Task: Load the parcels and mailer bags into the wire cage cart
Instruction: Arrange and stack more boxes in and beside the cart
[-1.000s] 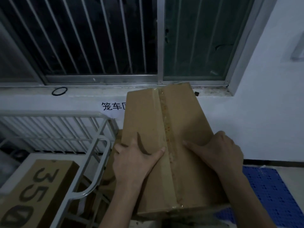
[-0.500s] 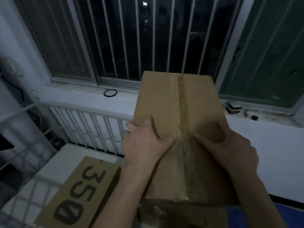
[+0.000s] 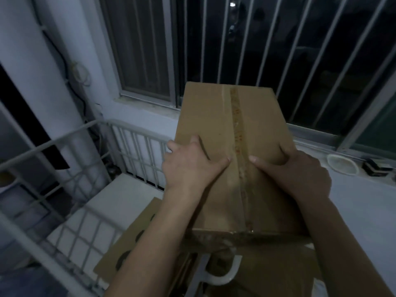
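A cardboard box [image 3: 231,136] is held in the air by both hands, its long side pointed away from the person and its far end raised toward the barred window [image 3: 246,50]. A strip of clear tape [image 3: 238,133] is seen running down the middle of the box's top face. The left hand [image 3: 188,166] is clamped on the left edge of the box: the thumb is laid flat across the top, pointed at the tape, and the fingers are curled over the edge, close together, with their tips hidden beneath. The right hand [image 3: 293,172] is set on the box's right edge in the same way, the thumb stretched toward the tape and one bent finger pressed on the top face; how the remaining fingers lie cannot be told. The white wire cart [image 3: 132,142] is seen to the left of and below the box, its back rail just beside the box's left edge. Inside the cart, below the box's near left corner, a flat carton [image 3: 132,239] with dark printed shapes is laid on the floor panel. More brown cardboard, blurred, is seen under the box's near end. To the right of the box, a small pale dish [image 3: 342,163] is set on the window sill [image 3: 364,200].
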Action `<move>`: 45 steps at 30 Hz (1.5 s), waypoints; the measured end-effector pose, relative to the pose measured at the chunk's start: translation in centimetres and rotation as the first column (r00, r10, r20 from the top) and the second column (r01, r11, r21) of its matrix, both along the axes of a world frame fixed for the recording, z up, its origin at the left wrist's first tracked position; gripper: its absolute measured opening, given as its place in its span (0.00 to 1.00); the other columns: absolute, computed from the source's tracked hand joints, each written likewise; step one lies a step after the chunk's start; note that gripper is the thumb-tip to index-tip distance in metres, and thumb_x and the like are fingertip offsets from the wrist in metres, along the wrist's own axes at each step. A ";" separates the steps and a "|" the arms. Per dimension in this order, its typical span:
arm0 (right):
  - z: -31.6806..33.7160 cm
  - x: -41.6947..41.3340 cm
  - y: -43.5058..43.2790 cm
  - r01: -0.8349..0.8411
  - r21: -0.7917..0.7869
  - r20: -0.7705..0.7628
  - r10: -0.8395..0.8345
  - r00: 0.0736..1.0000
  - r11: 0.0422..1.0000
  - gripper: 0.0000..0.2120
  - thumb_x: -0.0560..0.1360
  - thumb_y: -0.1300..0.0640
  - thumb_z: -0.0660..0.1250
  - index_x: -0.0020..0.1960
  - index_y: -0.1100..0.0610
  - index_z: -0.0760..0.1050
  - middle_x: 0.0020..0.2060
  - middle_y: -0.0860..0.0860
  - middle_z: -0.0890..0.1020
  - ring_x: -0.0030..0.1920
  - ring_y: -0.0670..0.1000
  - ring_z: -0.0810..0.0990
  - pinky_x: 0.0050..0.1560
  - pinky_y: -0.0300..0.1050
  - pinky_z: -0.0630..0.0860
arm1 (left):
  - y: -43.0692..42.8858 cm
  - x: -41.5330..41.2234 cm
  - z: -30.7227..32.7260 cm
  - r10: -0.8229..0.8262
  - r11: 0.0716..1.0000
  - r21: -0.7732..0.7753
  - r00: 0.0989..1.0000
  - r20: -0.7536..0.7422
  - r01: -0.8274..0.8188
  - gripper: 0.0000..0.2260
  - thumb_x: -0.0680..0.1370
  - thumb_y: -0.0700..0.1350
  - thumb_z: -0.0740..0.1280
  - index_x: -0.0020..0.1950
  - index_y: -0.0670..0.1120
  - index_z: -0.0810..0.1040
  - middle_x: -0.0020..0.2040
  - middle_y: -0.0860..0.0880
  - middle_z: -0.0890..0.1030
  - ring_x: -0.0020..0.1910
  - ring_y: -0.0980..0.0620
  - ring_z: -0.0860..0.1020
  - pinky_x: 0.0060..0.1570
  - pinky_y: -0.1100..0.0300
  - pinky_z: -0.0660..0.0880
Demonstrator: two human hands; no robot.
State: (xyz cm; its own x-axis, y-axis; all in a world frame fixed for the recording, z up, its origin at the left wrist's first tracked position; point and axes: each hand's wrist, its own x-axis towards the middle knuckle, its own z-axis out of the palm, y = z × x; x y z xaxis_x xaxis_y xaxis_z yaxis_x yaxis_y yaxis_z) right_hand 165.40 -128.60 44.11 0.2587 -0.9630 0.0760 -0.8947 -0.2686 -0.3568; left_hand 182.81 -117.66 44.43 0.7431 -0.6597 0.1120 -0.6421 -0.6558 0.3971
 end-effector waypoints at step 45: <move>-17.7 27.6 -29.3 -0.661 0.436 0.017 0.728 0.685 0.611 0.57 0.58 0.25 0.74 0.80 0.44 0.55 0.76 0.50 0.66 0.72 0.55 0.69 0.67 0.56 0.70 | -20.5 10.3 -20.3 0.722 0.650 0.270 0.467 -0.511 -0.710 0.55 0.58 0.75 0.73 0.76 0.53 0.52 0.70 0.35 0.58 0.68 0.32 0.64 0.67 0.39 0.68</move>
State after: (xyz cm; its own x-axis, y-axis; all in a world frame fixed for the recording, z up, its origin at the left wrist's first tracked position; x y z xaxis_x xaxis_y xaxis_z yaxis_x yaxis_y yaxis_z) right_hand 192.97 -157.86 26.39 0.8368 -0.4234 -0.3473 -0.5450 -0.7053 -0.4534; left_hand 193.16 -138.11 24.14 0.8742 0.1339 -0.4668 0.3755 -0.7960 0.4748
